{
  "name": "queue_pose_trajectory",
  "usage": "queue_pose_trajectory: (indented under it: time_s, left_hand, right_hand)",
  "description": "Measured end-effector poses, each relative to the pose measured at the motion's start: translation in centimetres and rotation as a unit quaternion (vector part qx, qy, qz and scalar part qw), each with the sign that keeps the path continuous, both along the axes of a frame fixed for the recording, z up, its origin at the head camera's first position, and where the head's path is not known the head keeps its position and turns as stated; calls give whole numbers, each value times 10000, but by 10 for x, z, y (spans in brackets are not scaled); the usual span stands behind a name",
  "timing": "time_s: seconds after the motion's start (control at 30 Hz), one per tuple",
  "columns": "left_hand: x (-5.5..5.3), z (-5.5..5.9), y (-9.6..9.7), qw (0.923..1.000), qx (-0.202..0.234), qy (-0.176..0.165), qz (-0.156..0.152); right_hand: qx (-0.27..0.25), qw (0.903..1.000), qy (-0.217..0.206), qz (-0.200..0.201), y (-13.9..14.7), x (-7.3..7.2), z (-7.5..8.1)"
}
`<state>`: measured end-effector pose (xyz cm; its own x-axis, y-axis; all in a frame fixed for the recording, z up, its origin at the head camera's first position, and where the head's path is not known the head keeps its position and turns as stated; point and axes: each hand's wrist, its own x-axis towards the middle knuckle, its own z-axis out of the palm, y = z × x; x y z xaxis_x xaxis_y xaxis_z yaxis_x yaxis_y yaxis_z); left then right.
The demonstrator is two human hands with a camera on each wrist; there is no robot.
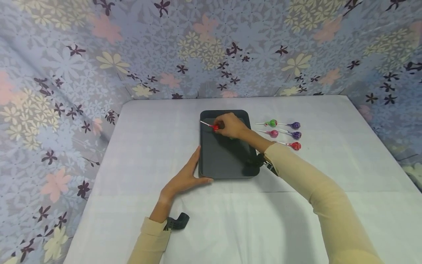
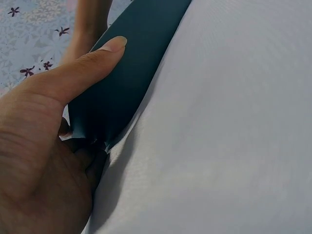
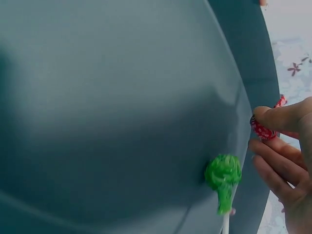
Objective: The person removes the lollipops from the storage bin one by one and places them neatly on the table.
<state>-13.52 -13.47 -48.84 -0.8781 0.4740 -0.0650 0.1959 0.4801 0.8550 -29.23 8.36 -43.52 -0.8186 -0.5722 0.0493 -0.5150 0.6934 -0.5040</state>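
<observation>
My right hand (image 1: 230, 125) pinches a red-wrapped lollipop (image 1: 215, 127) by its candy end, over the far left part of a dark grey tray (image 1: 215, 161). Its white stick points left, toward the tray's rim. In the right wrist view, a green-wrapped lollipop (image 3: 223, 173) lies in the tray, close to the wall; in the head view my right hand and wrist mostly hide it. My left hand (image 1: 184, 179) braces the tray's near left corner, its straight fingers along the left side and its thumb (image 2: 92, 66) against the near wall.
Right of the tray lie several lollipops on the white-covered table (image 1: 346, 161): a green one (image 1: 273, 123), a pink one (image 1: 273, 134), two purple ones (image 1: 296, 135) and a red one (image 1: 295, 146). Floral cloth (image 1: 211, 47) hangs behind the table.
</observation>
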Motion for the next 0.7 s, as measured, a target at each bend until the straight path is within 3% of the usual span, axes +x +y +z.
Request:
queue_pose_trajectory:
  time_s: [0.43, 0.7]
  left_hand:
    - [1, 0, 1, 10000, -25, -52, 24]
    - [1, 2, 1, 9999, -97, -101, 75]
  right_hand:
    - [-1028, 9942, 271, 161, 37, 38, 7]
    - [-1211, 9915, 464, 59, 52, 60, 15]
